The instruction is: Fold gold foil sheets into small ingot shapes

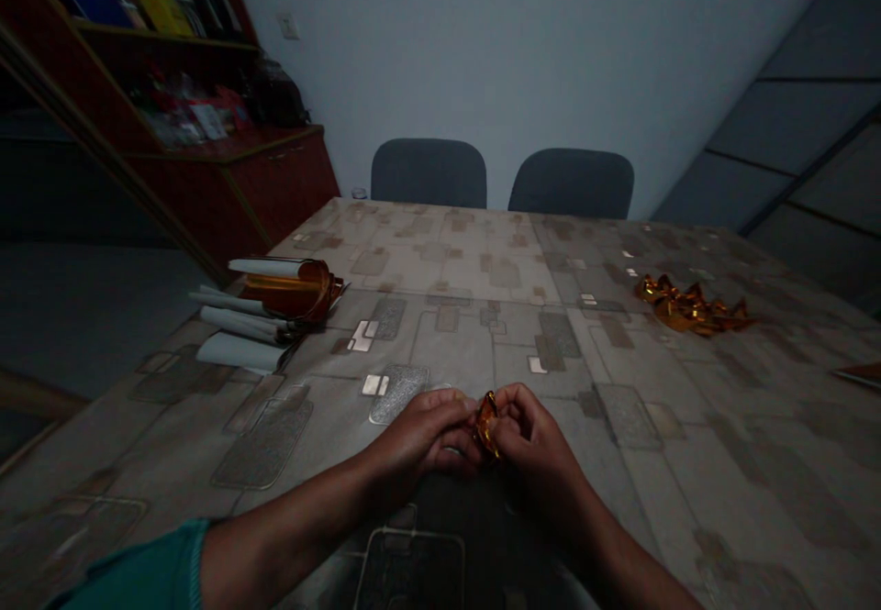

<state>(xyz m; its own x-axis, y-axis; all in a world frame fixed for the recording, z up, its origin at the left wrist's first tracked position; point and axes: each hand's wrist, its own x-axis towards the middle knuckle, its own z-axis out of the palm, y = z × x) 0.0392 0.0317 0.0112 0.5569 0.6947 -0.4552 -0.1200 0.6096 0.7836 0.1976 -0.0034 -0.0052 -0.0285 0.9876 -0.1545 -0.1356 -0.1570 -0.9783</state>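
A small folded piece of shiny gold foil paper [488, 427] is held between my two hands, just above the near part of the table. My left hand [440, 431] pinches its left side with thumb and fingers. On the other side my right hand [527, 427] grips it, fingers curled and thumb pressed against the foil. Part of the piece is hidden by the fingers. To the left lies a stack of curled gold foil sheets [282, 289] with pale backs. Several folded gold foil pieces [692, 305] sit in a cluster at the right.
A patterned cloth covers the table [474, 261]. Two grey chairs [428, 171] stand behind its far edge. A red-brown cabinet [275, 179] with shelves of items is at the back left. Another flat gold piece [860, 373] lies at the right edge of view.
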